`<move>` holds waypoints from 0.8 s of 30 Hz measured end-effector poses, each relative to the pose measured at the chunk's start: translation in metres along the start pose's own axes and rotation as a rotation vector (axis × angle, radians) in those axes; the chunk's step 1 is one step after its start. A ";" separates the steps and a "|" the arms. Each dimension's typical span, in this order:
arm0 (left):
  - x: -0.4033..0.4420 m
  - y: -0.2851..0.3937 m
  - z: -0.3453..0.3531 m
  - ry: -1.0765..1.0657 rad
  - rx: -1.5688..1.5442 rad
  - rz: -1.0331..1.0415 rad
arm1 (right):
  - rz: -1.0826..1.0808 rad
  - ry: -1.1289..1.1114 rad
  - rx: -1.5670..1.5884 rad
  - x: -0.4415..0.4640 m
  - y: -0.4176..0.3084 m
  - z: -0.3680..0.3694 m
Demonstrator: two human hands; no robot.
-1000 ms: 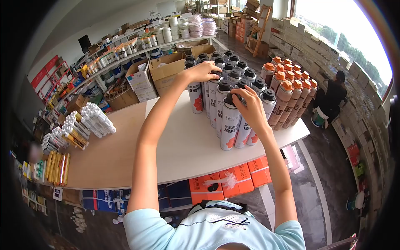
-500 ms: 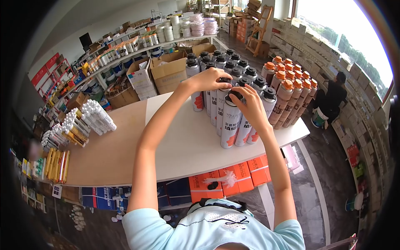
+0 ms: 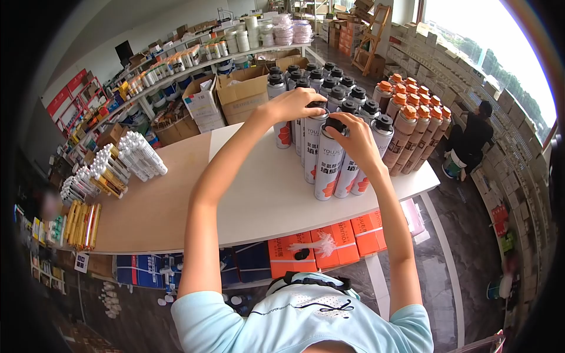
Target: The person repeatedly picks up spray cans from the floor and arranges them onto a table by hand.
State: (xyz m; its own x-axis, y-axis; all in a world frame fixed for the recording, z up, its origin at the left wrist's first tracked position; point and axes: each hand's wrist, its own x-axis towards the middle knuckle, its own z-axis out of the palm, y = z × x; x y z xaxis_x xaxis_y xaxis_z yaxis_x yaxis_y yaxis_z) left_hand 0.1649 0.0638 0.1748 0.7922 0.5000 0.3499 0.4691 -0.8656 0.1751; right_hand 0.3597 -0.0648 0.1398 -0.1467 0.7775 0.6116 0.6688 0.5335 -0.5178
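Observation:
White foam sealant cans with black caps and a red print stand upright in a close block on the table (image 3: 247, 194). My left hand (image 3: 292, 106) has its fingers bent around the black cap (image 3: 316, 105) of a can (image 3: 313, 144) in the left front part of the block. My right hand (image 3: 357, 136) curls over the cap of the foremost can (image 3: 329, 166), thumb and fingers on either side of its top. Both cans appear to stand on the table among their neighbours. My left fingertips are partly hidden behind the cap.
Brown cans with orange caps (image 3: 406, 126) stand right of the block. White tubes (image 3: 141, 156) and gold tubes (image 3: 84, 225) lie at the table's left end. Orange boxes (image 3: 338, 244) sit below the front edge. Open cartons (image 3: 241, 93) are behind; a person (image 3: 472, 135) crouches at right.
The view has tilted slightly, so the table and cans sit a little higher in it. Both hands stay on the same cans' caps, with hardly any visible movement against the cans.

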 end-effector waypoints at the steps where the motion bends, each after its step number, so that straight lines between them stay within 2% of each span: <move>1: -0.003 0.005 0.001 0.050 0.024 -0.015 | -0.001 0.002 -0.005 0.000 0.000 -0.001; 2: -0.005 0.010 0.003 0.149 0.065 0.075 | -0.004 0.007 -0.009 0.000 0.000 -0.002; 3: -0.007 0.018 0.001 0.153 0.068 0.083 | -0.030 0.005 0.010 -0.001 0.000 -0.003; 5: -0.012 0.037 -0.004 0.107 -0.376 0.046 | -0.057 0.006 0.027 0.001 0.004 -0.004; 6: -0.013 0.040 0.000 0.108 -0.408 0.107 | -0.048 0.023 0.070 0.001 0.008 -0.003; 9: -0.020 0.056 0.010 0.106 -0.445 0.050 | -0.040 0.051 0.133 0.002 0.012 -0.009; 11: -0.021 0.059 0.012 0.048 -0.385 -0.033 | 0.007 0.123 0.179 0.001 0.010 -0.014; 13: -0.020 0.054 0.025 0.033 -0.170 0.083 | 0.005 0.134 0.179 0.000 0.012 -0.016; 15: -0.022 0.057 0.034 0.043 -0.119 0.066 | 0.049 0.085 0.229 -0.001 0.011 -0.019; 20: -0.027 0.075 0.032 0.052 0.004 -0.168 | -0.018 0.094 0.177 -0.004 0.012 -0.020; 24: -0.028 0.078 0.029 0.025 0.019 -0.201 | -0.022 0.082 0.212 -0.005 0.012 -0.019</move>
State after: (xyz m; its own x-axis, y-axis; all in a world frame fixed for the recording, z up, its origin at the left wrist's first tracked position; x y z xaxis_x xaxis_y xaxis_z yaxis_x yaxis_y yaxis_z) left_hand 0.1904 -0.0165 0.1523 0.6718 0.6618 0.3328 0.6244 -0.7476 0.2262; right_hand 0.3823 -0.0685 0.1412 -0.0936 0.7399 0.6662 0.4964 0.6147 -0.6130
